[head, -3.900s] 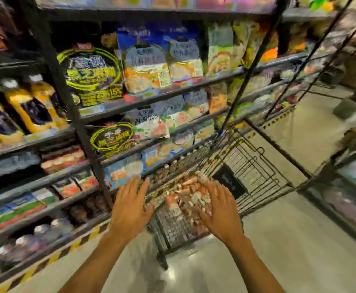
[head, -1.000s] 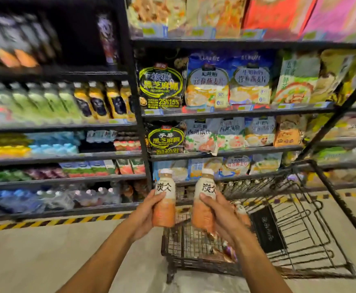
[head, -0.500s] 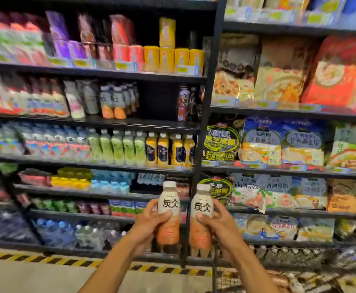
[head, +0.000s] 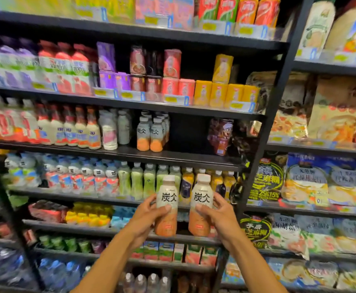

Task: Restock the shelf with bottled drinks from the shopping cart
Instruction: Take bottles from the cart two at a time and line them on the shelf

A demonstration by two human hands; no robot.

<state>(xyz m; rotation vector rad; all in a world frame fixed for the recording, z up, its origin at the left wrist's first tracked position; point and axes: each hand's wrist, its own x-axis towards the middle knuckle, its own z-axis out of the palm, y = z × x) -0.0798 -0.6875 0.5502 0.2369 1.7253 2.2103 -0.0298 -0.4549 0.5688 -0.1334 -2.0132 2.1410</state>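
Right now each of my hands has a drink in it. My left hand (head: 144, 217) is wrapped round the middle of the left bottle (head: 166, 196), with the thumb across the front just under the black characters. My right hand (head: 220, 217) holds the right bottle (head: 202, 196) the same way, fingers curled round its far side. Both bottles are upright and side by side, close but apart, cream caps on top and the orange-brown lower halves showing below my thumbs. They hang in the air in front of the rack, level with the row of green and yellow bottles (head: 149, 182), and rest on no board. The shopping cart is out of view.

I judge this to be the carrying step: the drinks are out of the cart and not yet on a shelf. The matching bottles (head: 150, 134), with the same characters and the same orange base, stand one level higher on the shelf board (head: 183, 155). Just to their right is a dark stretch with nothing visible in it, before the cartoon-printed cans (head: 221, 136). That gap looks like the place for my pair.

The next move calls for lifting both bottles above the front edge of that board. Then I push them in to the right of the matching ones and set them down flat, labels forward. The board above looks close over the caps, so I would go in level, perhaps one hand at a time, and let go only once each base is seated.
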